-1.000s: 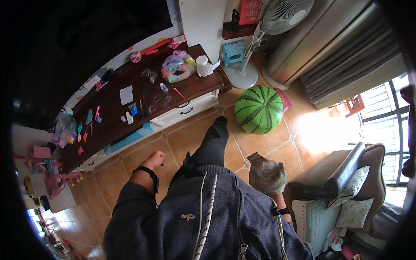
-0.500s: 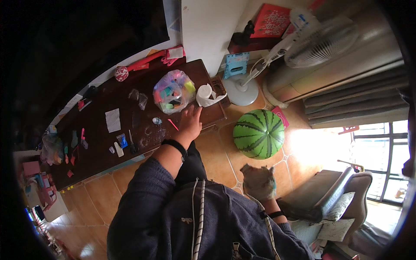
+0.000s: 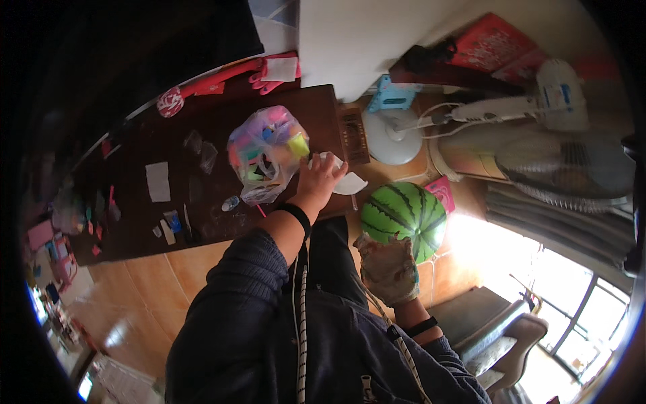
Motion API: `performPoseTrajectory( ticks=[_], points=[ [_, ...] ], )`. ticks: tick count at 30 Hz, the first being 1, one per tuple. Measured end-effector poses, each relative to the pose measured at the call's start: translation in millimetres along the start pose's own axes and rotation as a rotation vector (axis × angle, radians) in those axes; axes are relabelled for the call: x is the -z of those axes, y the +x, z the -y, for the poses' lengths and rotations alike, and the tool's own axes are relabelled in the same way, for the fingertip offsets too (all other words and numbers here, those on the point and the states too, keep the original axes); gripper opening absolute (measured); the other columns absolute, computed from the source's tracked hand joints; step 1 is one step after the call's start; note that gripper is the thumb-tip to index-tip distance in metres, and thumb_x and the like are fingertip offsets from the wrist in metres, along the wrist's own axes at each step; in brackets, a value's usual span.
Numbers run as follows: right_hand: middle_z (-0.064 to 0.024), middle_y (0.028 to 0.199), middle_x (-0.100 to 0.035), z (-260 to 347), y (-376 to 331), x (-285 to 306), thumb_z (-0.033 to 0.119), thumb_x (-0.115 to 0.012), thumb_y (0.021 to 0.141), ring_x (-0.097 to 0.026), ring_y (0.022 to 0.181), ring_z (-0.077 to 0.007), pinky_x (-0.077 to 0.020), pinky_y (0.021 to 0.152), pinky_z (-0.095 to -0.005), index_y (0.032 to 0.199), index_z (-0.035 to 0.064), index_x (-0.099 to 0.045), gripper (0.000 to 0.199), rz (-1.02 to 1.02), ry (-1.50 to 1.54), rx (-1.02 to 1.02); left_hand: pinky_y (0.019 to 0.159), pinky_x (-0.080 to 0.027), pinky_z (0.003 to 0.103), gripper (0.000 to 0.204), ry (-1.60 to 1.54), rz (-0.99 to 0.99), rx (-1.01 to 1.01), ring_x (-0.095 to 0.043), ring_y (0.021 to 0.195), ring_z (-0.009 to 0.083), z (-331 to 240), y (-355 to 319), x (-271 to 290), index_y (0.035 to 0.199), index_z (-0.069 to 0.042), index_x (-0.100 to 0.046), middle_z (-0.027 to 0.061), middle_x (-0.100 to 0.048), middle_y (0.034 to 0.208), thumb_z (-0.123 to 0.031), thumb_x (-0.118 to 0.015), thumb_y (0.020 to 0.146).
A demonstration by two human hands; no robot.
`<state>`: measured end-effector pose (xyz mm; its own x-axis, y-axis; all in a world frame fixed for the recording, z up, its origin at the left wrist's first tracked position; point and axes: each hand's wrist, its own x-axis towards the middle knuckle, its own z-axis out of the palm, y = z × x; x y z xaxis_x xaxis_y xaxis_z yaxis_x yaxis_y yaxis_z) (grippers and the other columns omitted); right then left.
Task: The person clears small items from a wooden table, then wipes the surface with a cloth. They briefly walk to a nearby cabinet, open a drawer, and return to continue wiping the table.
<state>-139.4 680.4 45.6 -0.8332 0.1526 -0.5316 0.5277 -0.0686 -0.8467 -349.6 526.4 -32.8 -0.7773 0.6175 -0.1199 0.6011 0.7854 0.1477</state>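
Two hands: left hand point(image 3: 321, 176) clamped on white tissue point(image 3: 344, 180) at table edge point(image 3: 334, 108); right hand point(image 3: 387, 268) gloved, grip unclear

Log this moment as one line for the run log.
left hand: on white paper roll, dark wooden table | right hand: holding crumpled brownish cloth | nearby: clear bag of colourful items, watermelon-striped ball
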Motion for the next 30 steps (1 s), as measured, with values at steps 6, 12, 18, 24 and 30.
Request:
performPoseTrajectory(
  ticks=[6,12,18,24,30],
  points=[
    [-0.0087,0.110,-0.054,-22,59,58,0.024,-0.054,0.086,-0.052,0.102,-0.0201,-0.0405,0.093,-0.0341,0.113,0.0052,-0.047,0.034,0.430,2.497,-0.952,0.074,-0.047,0.041,0.071,-0.492,0.003,0.103,-0.056,0.085,0.0321,2,-7,23,0.119,0.002,-0.042,0.0191,-0.046,0.116,-0.009,-0.076,0.057],
    [-0.0109,0.112,-0.052,-7,102,79,0.028,-0.059,0.081,-0.051,0.105,-0.0218,-0.0426,0.094,-0.0323,0.116,0.0012,-0.044,0.047,0.240,1.404,-0.539,0.095,-0.037,0.042,0.063,-0.695,0.160,0.495,-0.040,0.116,0.0379,12,-69,64,0.111,0.003,-0.046,0.0320,-0.026,0.131,-0.016,-0.077,0.059],
    [-0.0108,0.114,-0.051,4,116,62,0.037,-0.056,0.081,-0.051,0.108,-0.0217,-0.0414,0.096,-0.0325,0.116,0.0048,-0.044,0.048,0.269,1.308,-0.589,0.100,-0.034,0.040,0.077,-0.818,0.234,0.713,-0.027,0.125,0.0413,56,-54,18,0.115,0.003,-0.049,0.0286,-0.003,0.140,-0.030,-0.083,0.054],
    [-0.0045,0.096,-0.056,-12,112,60,0.035,-0.044,0.091,-0.056,0.090,-0.0183,-0.0430,0.091,-0.0317,0.112,0.0081,-0.046,0.035,0.236,1.645,-0.767,0.091,-0.040,0.033,0.074,-1.175,0.326,0.757,-0.051,0.107,0.0264,84,-31,-13,0.118,0.001,-0.046,0.0185,-0.048,0.122,-0.026,-0.079,0.058],
    [-0.0060,0.098,-0.049,-65,113,38,0.038,-0.039,0.089,-0.048,0.087,-0.0254,-0.0384,0.089,-0.0397,0.124,0.0099,-0.040,0.045,-0.028,1.093,-0.392,0.082,-0.045,0.033,0.069,-1.049,0.103,0.719,-0.057,0.095,0.0245,73,-47,49,0.114,0.003,-0.042,0.0142,-0.058,0.103,-0.024,-0.077,0.061]
  ],
)
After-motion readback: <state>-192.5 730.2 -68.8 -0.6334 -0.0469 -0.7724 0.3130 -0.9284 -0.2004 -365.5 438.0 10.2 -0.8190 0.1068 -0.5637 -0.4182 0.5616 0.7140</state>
